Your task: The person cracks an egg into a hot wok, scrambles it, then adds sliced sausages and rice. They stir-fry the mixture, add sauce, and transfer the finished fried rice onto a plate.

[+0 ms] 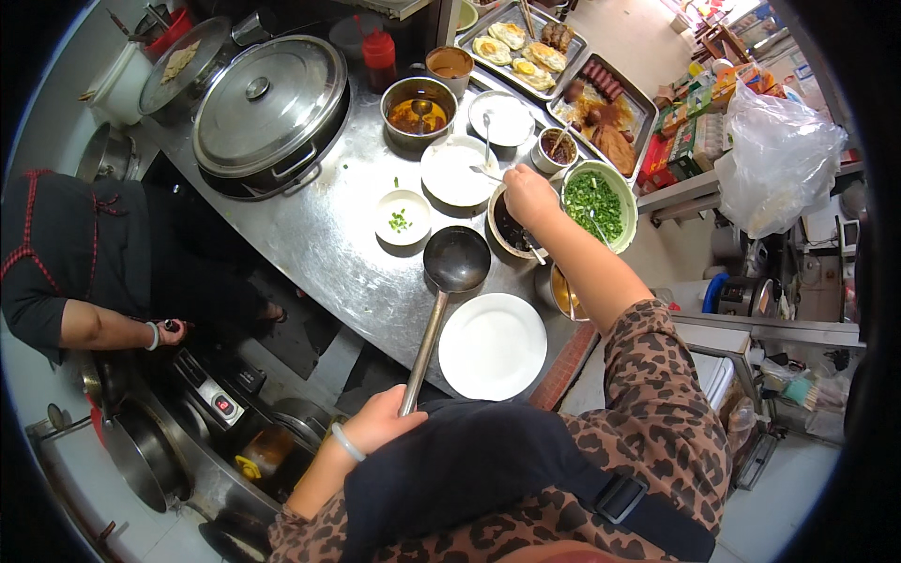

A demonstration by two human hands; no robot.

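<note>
My left hand (383,422) grips the handle of a dark metal ladle (456,262), whose round bowl rests on or just above the steel counter. In my right hand (529,197) is a metal spoon (486,172), its tip over a white dish (450,169) with pale contents that I cannot make out. Below that hand stands a bowl of dark liquid (508,225), partly covered by it. Chopped green onions (591,200) fill a pale green bowl to the right. A small white bowl (402,236) holds a few green bits. Close to me lies a white plate (493,345).
A large lidded pan (271,105) and a pot of reddish oil (408,127) occupy the counter's far side. Trays of fried eggs (533,73) and sausages (602,79) stand at the back right. Another person (91,281) stands at left near a wok (144,454).
</note>
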